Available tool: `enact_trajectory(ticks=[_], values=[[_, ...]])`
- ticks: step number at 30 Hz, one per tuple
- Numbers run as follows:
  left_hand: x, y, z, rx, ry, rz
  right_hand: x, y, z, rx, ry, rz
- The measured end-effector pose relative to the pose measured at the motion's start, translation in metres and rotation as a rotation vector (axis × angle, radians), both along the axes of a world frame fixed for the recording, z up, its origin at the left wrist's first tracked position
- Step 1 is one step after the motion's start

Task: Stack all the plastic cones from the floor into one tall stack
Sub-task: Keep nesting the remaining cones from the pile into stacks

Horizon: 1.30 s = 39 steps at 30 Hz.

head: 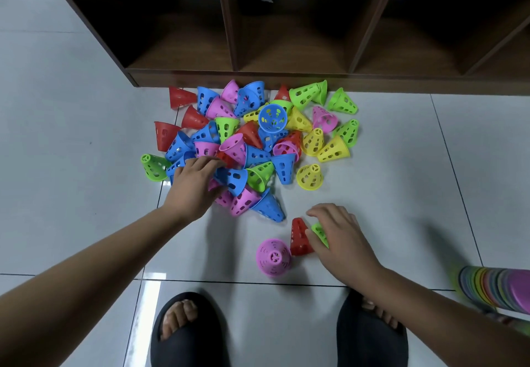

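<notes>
The pile [252, 143] of red, blue, pink, green and yellow cones lies on the tiled floor [401, 166], right against the foot of the shelf [229, 78]. Its cones lie on their sides, tips pointing every way. One blue cone [272, 118] on top turns its open mouth up to the camera. A yellow cone [309, 177] at the near right edge stands tip up.

Nearer the person, three cones sit apart from the pile. The pink cone [274, 256] stands on its wide rim, tip up. The red cone [299, 237] just beside it points its narrow end towards the pile; whether it stands or leans I cannot tell. The green cone [320, 233] is mostly hidden under the right hand [338, 234], whose thumb presses its side by the red cone while the fingers curl over it.

The left hand [192, 186] reaches into the near left of the pile, fingers bent over the cones and thumb under a blue one; whether it clamps any cone I cannot tell.

The stack [499, 289] shows blurred at the right edge, its long axis running across the picture, with a pink cone at its right end.

The shelf's compartments open towards the pile; pale shapes sit at the back of the upper ones.

Two dark slippers [186, 332] show at the bottom.
</notes>
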State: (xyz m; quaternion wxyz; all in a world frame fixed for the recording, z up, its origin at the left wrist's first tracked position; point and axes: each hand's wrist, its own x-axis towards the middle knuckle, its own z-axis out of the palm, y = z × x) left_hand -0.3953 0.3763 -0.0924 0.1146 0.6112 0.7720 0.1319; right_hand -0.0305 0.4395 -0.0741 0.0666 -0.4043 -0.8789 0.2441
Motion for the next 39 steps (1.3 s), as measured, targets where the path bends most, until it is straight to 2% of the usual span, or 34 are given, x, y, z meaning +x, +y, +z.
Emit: enact_trajectory(ticks=[5, 10, 14, 18, 22, 25, 27, 32, 39], values=[[0.001, 0.000, -0.002, 0.024, 0.081, -0.022, 0.020, 0.009, -0.019, 0.007, -0.289, -0.061], [0.001, -0.004, -0.002, 0.032, 0.108, -0.041, 0.027, 0.010, -0.027, -0.103, -0.405, -0.118], [0.002, -0.007, -0.002, 0.042, 0.091, -0.055, 0.027, 0.012, -0.027, -0.249, -0.409, -0.181], [0.004, -0.010, 0.006, 0.073, -0.017, -0.040, 0.025, 0.021, -0.016, -0.294, -0.261, -0.303], [0.012, -0.017, 0.029, 0.150, -0.216, -0.008, 0.010, 0.021, 0.018, -0.309, 0.098, -0.389], [0.023, -0.026, 0.045, 0.190, -0.317, 0.053, -0.007, 0.006, 0.050, -0.358, 0.329, -0.303], [0.032, -0.033, 0.055, 0.210, -0.401, 0.078, -0.018, -0.008, 0.066, -0.349, 0.405, -0.206], [0.052, -0.048, 0.082, 0.237, -0.506, 0.107, -0.031, -0.033, 0.084, -0.403, 0.413, -0.065], [0.059, -0.057, 0.112, 0.268, -0.431, 0.103, -0.024, -0.045, 0.059, -0.405, 0.274, -0.003]])
